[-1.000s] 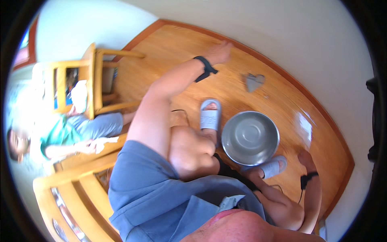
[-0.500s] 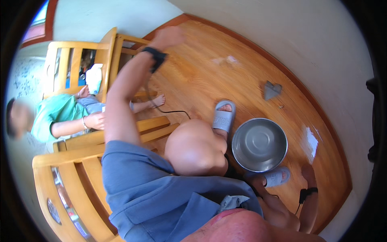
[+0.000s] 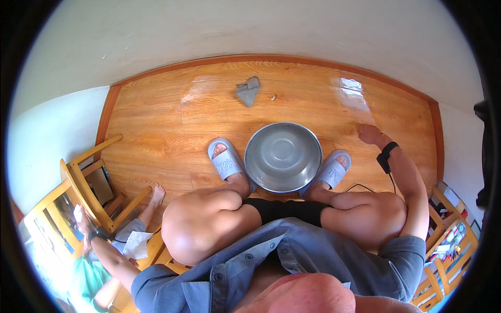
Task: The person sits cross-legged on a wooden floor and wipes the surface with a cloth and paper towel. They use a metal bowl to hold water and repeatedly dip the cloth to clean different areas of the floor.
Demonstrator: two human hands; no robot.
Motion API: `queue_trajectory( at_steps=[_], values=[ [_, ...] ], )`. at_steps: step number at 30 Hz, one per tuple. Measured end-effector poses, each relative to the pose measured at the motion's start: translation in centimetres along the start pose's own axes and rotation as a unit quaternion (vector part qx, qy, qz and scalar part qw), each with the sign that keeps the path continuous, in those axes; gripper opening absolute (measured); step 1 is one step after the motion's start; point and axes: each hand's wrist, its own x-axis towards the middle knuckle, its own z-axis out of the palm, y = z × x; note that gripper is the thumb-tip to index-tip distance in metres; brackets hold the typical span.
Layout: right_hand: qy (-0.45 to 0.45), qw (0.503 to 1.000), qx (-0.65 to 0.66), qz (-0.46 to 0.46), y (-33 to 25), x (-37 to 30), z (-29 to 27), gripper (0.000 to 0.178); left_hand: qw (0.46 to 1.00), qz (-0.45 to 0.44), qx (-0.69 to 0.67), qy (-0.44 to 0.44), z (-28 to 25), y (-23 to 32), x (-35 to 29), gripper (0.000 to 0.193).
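right hand point(image 3: 371, 134) curled in a fist, right of the metal bowl point(image 3: 283, 156); left hand point(image 3: 85, 226) at left by a white thing point(image 3: 78, 213), can't tell if pinching.

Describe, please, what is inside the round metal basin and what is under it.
Inside the round metal basin, the ringed grey bottom shows; whether clear water lies over it, I cannot tell. Wood-plank floor shows around it, but whatever is directly beneath is hidden.
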Motion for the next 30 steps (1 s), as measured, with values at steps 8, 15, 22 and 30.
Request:
queue_trajectory(
  at_steps=[8, 15, 22, 30],
  values=[
    [0.133, 0.989, 0.057, 0.012, 0.2, 1.8, -2.6, 0.028, 0.918, 0.191, -0.125, -0.323, 5.0, 11.6, -3.5, 0.03],
    [0.067, 0.996, 0.035, -0.037, 0.2, 1.5, -1.3, 0.026, 0.887, 0.227, -0.135, -0.379, 5.6, 13.4, -4.4, 0.032],
    [0.071, 0.997, 0.036, -0.017, 0.4, 0.2, -0.7, 0.027, 0.885, 0.223, -0.151, -0.381, 6.0, 12.9, -4.6, 0.034],
    [0.072, 0.997, 0.035, -0.002, 0.3, -0.3, -0.3, 0.03, 0.886, 0.209, -0.183, -0.371, 5.4, 12.4, -4.5, 0.038]
  ],
)
